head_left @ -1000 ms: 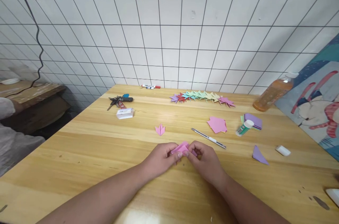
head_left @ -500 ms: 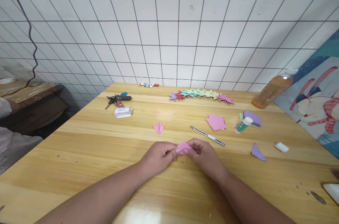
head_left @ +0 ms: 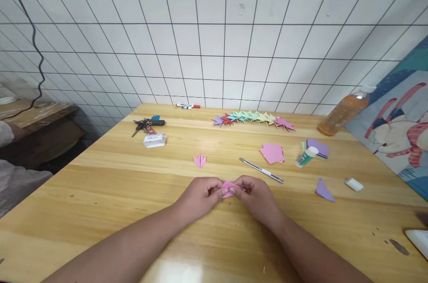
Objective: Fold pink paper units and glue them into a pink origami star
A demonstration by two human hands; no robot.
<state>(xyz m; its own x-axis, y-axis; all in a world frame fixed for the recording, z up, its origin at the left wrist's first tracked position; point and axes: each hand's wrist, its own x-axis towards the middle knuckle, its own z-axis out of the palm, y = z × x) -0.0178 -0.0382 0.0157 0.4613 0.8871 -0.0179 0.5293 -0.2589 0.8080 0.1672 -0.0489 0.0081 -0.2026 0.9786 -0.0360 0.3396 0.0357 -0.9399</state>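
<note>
A small piece of pink origami paper [head_left: 228,184] is pinched between my two hands just above the wooden table. My left hand [head_left: 204,194] grips its left side, thumb on top. From the right, my right hand [head_left: 256,194] closes on the other side, its thumb close to the left one. The fingers cover much of the paper, so its folds are partly hidden. Beyond my left hand lies a folded pink paper piece [head_left: 199,160] with pointed tips. A slim utility knife [head_left: 261,170] rests past my right hand, near a stack of pink paper [head_left: 272,153].
Along the wall runs a row of colourful folded paper [head_left: 252,117]. Keys [head_left: 147,125], a small white box [head_left: 154,140] and markers [head_left: 187,106] lie left. Right are a glue stick [head_left: 306,157], coloured paper [head_left: 317,147], a purple triangle [head_left: 324,190], an eraser [head_left: 353,184] and a bottle [head_left: 346,111].
My thumbs have shifted slightly on the pink paper, with the right thumb moving left towards the other. The paper now looks a little more folded over. Other things stay put.
</note>
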